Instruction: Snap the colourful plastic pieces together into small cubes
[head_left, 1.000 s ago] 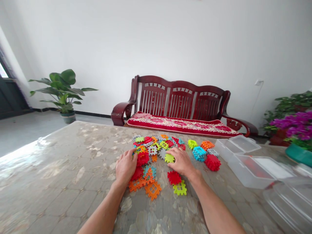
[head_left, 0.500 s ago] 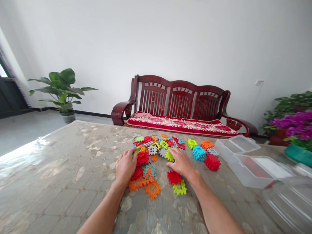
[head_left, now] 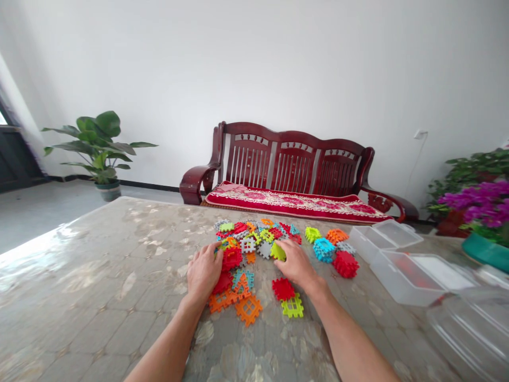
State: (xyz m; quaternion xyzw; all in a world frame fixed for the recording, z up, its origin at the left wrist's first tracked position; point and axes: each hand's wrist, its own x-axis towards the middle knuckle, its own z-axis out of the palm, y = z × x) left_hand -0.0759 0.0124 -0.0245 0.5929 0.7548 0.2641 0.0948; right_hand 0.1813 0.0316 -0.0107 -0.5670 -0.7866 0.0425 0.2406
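Note:
My right hand point(head_left: 296, 263) pinches a lime-green interlocking block point(head_left: 278, 252) between thumb and fingers, at the right side of a heap of toothed plastic blocks. At the heap's left edge lies my left hand point(head_left: 204, 270), thumb apart from the fingers and beside a red block point(head_left: 231, 259); some fingertips are hidden. Nearer me are an orange window block point(head_left: 248, 309), an orange triangular block point(head_left: 241, 288) and a blue-grey block point(head_left: 247, 276). A red block point(head_left: 283, 289) overlaps a green window block point(head_left: 292, 306) below my right hand.
To the right stand groups of blue blocks point(head_left: 324, 249), red blocks point(head_left: 345, 264), green blocks point(head_left: 312, 234) and orange blocks point(head_left: 336, 235). Clear plastic boxes point(head_left: 411, 289) and a clear lid point(head_left: 473, 329) sit further right. A wooden bench point(head_left: 294, 159) stands behind the table point(head_left: 99, 276).
The green block in my right hand has shifted and tilted slightly. My left hand keeps its place by the heap, and the view has moved a little.

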